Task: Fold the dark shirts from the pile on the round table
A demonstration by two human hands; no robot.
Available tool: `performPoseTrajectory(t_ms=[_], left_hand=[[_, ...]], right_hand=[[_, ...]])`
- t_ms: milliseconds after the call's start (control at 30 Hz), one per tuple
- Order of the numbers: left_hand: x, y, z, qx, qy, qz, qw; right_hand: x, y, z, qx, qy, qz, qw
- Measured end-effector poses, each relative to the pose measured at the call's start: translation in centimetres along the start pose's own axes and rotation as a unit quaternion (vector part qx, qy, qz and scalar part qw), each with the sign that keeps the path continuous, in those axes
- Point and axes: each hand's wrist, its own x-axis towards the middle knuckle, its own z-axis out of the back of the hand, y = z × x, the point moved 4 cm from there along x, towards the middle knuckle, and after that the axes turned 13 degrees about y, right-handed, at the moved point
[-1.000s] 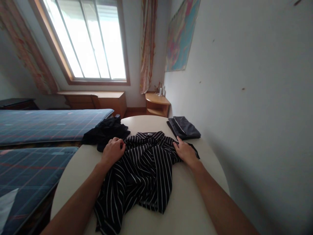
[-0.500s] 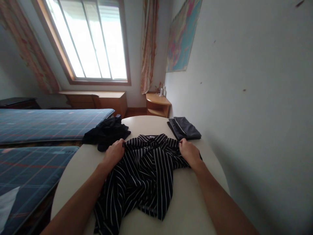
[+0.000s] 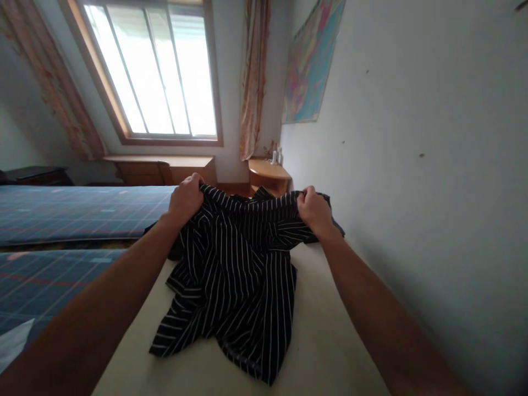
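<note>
A black shirt with thin white stripes (image 3: 239,258) hangs between my two hands, its upper edge raised and its lower part lying rumpled on the pale table (image 3: 330,330). My left hand (image 3: 187,198) is closed on one shoulder of the shirt. At the other shoulder, my right hand (image 3: 314,209) grips the cloth with curled fingers. Behind the shirt, the dark folded clothing (image 3: 339,226) by the wall shows only at its edge. Most of the black cloth at the table's left is hidden by my left arm and the shirt.
Beds with blue plaid mattresses (image 3: 82,212) stand to the left. A white wall (image 3: 433,220) runs close along the right. Beyond the table are a wooden corner shelf (image 3: 268,168) holding small bottles, and a low wooden desk (image 3: 187,160) under the window (image 3: 157,71).
Both hands have lifted the shirt's shoulders up and away from me. The collar has tipped out of sight, and the shirt now covers much of the clothing behind it.
</note>
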Motion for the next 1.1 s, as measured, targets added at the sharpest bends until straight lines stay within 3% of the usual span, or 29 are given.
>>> performPoseTrajectory(t_ms=[100, 200, 300, 433, 600, 800, 967, 1100], left_hand=[[2.8, 0.6, -1.7, -0.024, 0.009, -0.021, 0.999], [3.8, 1.1, -5.3, -0.009, 0.091, -0.005, 0.996], [2.3, 0.5, -8.9, 0.035, 0.162, -0.006, 0.986], [-2.4, -1.8, -12.1, 0.064, 0.208, -0.037, 0.975], [-9.4, -4.6, -13.3, 0.062, 0.178, -0.108, 0.976], [-14.8, -4.5, -13.7, 0.007, 0.274, -0.156, 0.949], [-15.5, -2.9, -14.8, -0.003, 0.351, -0.192, 0.916], [-13.6, -1.4, -16.3, 0.011, 0.328, -0.133, 0.935]], right_hand=[[2.9, 0.6, -0.7, 0.067, -0.006, 0.053, 0.996], [4.1, 0.5, -3.6, 0.115, 0.047, 0.118, 0.985], [3.2, -0.1, -7.2, 0.118, 0.108, 0.162, 0.974], [-0.5, -0.7, -10.9, 0.07, 0.183, 0.206, 0.959], [-7.2, -0.1, -12.4, 0.009, 0.217, 0.258, 0.941], [-13.7, -0.5, -12.9, -0.008, 0.355, 0.223, 0.908], [-12.7, -2.7, -13.8, -0.005, 0.416, 0.215, 0.883], [-9.7, -3.8, -15.0, 0.017, 0.357, 0.247, 0.901]])
